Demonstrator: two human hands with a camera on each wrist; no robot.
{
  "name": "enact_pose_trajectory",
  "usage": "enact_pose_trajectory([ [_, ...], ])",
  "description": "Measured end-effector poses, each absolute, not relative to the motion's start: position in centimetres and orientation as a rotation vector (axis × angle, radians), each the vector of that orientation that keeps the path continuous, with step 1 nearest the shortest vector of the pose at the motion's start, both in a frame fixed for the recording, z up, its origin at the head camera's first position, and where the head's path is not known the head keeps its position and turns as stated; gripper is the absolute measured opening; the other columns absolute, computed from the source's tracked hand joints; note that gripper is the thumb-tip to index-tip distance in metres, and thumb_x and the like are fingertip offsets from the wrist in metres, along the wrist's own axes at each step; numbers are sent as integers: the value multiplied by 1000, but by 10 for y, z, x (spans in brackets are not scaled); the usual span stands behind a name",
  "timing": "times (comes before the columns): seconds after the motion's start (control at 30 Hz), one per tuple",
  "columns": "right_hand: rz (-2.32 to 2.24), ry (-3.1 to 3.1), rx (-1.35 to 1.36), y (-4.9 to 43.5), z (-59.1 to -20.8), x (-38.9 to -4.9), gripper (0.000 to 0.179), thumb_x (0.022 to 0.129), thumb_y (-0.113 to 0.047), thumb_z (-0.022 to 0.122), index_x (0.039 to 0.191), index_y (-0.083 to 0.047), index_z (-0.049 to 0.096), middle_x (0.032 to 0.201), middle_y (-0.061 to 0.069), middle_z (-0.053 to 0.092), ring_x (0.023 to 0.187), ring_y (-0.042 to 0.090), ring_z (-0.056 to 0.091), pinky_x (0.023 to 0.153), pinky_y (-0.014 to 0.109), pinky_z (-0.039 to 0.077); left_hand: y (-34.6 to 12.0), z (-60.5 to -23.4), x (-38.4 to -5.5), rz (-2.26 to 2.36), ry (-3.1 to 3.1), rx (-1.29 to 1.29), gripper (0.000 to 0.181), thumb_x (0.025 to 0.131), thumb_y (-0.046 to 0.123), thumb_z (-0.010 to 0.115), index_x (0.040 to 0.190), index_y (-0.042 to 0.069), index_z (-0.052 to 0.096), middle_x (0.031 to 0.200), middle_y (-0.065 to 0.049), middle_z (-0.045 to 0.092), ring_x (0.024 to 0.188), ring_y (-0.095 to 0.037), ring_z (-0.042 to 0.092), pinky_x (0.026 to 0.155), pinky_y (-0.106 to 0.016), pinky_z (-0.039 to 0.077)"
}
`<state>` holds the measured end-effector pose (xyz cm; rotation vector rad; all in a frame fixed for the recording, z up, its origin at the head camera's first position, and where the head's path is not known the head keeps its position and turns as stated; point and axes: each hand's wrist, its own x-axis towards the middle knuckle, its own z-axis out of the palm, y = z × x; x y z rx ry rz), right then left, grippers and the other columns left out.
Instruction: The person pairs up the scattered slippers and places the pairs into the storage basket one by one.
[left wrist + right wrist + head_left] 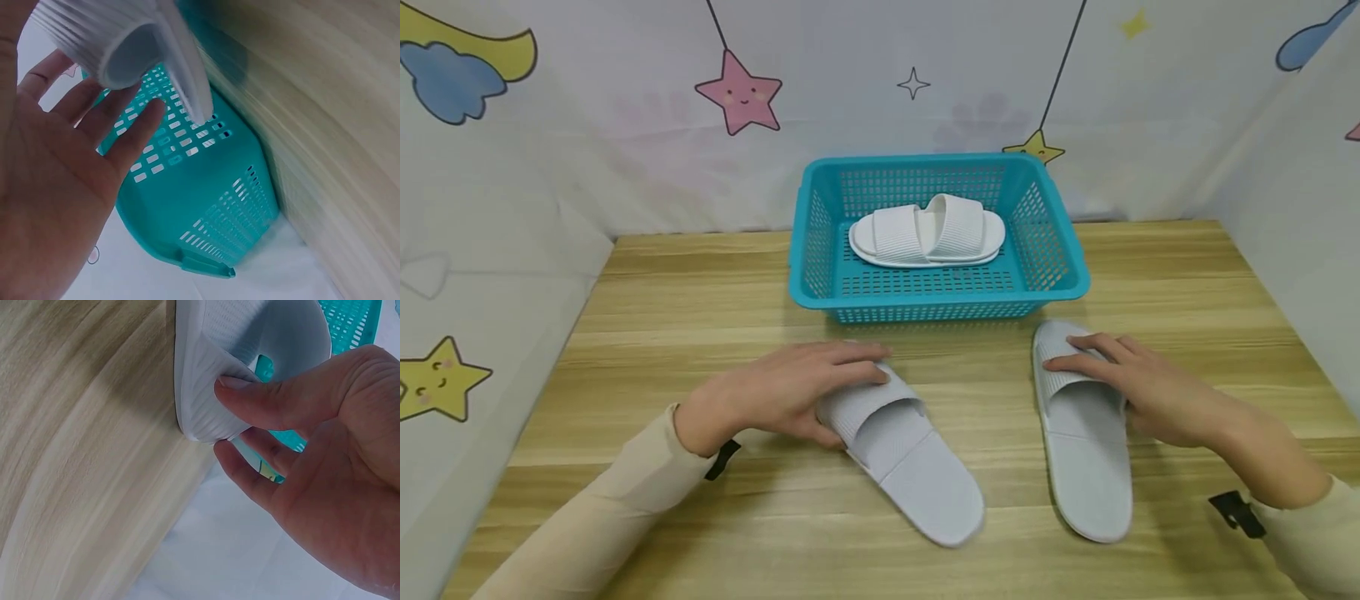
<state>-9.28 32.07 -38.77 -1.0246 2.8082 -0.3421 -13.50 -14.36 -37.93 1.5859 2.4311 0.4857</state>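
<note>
Two white open-toed slippers with ribbed straps are on the wooden table, in front of a teal basket point(940, 303). My left hand point(805, 387) spans the strap of the left slipper point(932, 483), thumb on its near side and fingers over the far side. In the left wrist view the fingers reach past the slipper's strap point(94, 31). With thumb and fingers, my right hand point(1150, 387) pinches the front of the right slipper point(1090, 475); in the right wrist view the thumb point(240, 400) presses the ribbed strap point(215, 394). Both heels point toward me.
A pair of white slippers point(940, 233), strap side up, lies inside the basket near the table's back edge. White cloth point(850, 100) with stars and clouds hangs behind and on both sides of the wooden table point(685, 317).
</note>
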Motion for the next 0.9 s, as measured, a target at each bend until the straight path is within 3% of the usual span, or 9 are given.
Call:
enact_pose_trajectory([
  [0.4, -316, 2793, -983, 319, -387, -94, 114, 56, 32, 78, 150, -27, 53, 153, 21, 49, 133, 52, 49, 92, 66, 54, -147, -379, -134, 553, 2472, 1652, 74, 81, 45, 90, 139, 10, 60, 146, -7, 61, 133, -28, 60, 109, -52, 49],
  [0.63, -310, 2787, -959, 319, -387, -94, 114, 59, 34, 76, 151, -28, 52, 155, 22, 48, 134, 53, 49, 92, 67, 53, -147, -372, -128, 567, 2514, 1619, 74, 80, 50, 86, 138, 13, 58, 134, 0, 62, 123, -20, 58, 107, -48, 49],
  [0.9, -279, 2793, -961, 318, -386, -92, 110, 65, 34, 73, 153, -28, 49, 155, 22, 47, 133, 53, 48, 92, 67, 53, -146, -367, -127, 633, 2591, 1658, 72, 80, 54, 82, 132, 12, 57, 122, 4, 61, 108, -14, 54, 95, -40, 49],
])
